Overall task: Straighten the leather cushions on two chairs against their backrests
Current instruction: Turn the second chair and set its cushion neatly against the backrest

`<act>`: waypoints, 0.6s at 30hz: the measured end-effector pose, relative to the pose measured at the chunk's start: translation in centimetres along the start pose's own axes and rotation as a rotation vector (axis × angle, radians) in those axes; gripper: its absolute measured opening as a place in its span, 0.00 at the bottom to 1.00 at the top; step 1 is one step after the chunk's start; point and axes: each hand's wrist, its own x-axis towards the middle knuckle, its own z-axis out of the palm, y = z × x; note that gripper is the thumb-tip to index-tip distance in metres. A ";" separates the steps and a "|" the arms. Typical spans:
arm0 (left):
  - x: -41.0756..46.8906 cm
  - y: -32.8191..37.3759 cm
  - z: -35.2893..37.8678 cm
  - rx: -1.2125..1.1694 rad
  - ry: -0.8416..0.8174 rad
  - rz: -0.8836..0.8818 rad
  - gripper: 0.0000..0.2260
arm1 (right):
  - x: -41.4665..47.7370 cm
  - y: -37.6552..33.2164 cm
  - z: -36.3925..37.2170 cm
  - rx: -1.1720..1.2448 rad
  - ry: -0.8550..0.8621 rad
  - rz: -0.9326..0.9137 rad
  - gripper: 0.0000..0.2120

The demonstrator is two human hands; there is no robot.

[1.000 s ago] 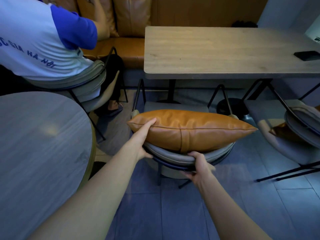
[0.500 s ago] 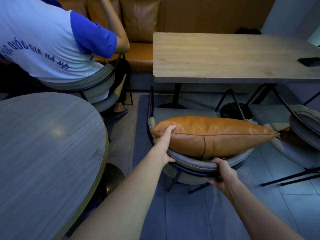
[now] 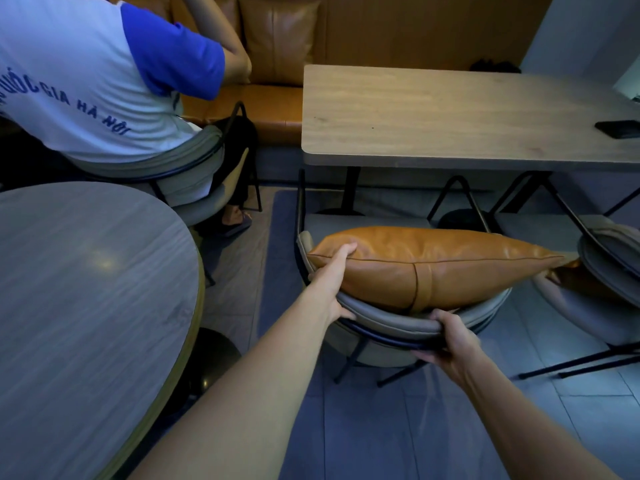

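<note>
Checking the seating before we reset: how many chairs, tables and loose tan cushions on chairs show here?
Chairs: 3
Tables: 2
Cushions: 2
Total: 7

Cushion (image 3: 433, 265) sits on chair (image 3: 398, 320), against its backrest. Rectangular table (image 3: 450, 116) behind chair, round table (image 3: 86, 289) left, second chair (image 3: 602, 271) right.

round table (image 3: 86, 289), rectangular table (image 3: 450, 116), phone (image 3: 618, 129), seated person (image 3: 86, 81)
</note>
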 end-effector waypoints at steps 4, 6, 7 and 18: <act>0.1 0.0 0.1 0.003 0.029 0.011 0.50 | 0.3 0.3 0.0 0.016 -0.011 -0.013 0.16; 0.1 -0.1 0.2 0.007 0.031 0.017 0.49 | 0.5 0.4 -0.2 0.010 -0.004 -0.024 0.18; 0.1 -0.1 0.1 0.010 0.031 0.019 0.49 | 0.6 0.4 -0.1 0.003 0.005 -0.028 0.19; 0.3 0.0 0.0 0.007 0.021 0.011 0.48 | 0.4 0.5 0.0 -0.008 0.005 -0.016 0.16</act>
